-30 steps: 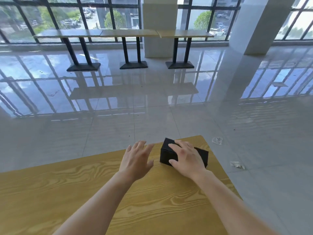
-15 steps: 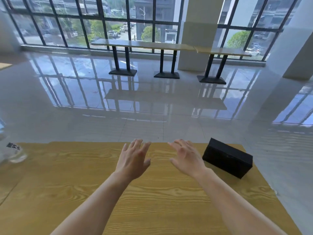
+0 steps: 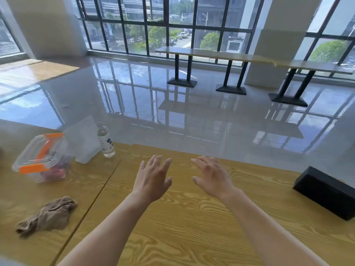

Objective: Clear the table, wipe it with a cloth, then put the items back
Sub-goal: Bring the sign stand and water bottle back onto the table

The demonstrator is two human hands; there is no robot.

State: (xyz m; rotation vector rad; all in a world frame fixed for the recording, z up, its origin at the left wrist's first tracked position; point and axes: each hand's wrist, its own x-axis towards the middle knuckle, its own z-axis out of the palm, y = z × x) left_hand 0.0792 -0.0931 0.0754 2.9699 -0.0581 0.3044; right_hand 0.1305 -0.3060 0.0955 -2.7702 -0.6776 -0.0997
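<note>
My left hand (image 3: 152,179) and my right hand (image 3: 213,176) hover side by side above the wooden table (image 3: 192,217), fingers spread, holding nothing. A black box (image 3: 324,191) lies on the table at the far right, apart from my right hand. On the adjoining table at the left lie a crumpled brown cloth (image 3: 48,215), a clear plastic container with orange clips (image 3: 41,158), a translucent white container (image 3: 84,140) and a water bottle (image 3: 105,140).
A seam (image 3: 96,196) runs between the two wooden tables. Beyond the far edge is a glossy tiled floor (image 3: 192,116). Long tables on black pedestal legs (image 3: 230,56) stand by the windows, beside a white pillar (image 3: 278,35).
My right hand let go of the black box and both hands moved left, away from it. The view swung left, bringing the cloth, containers and bottle into sight.
</note>
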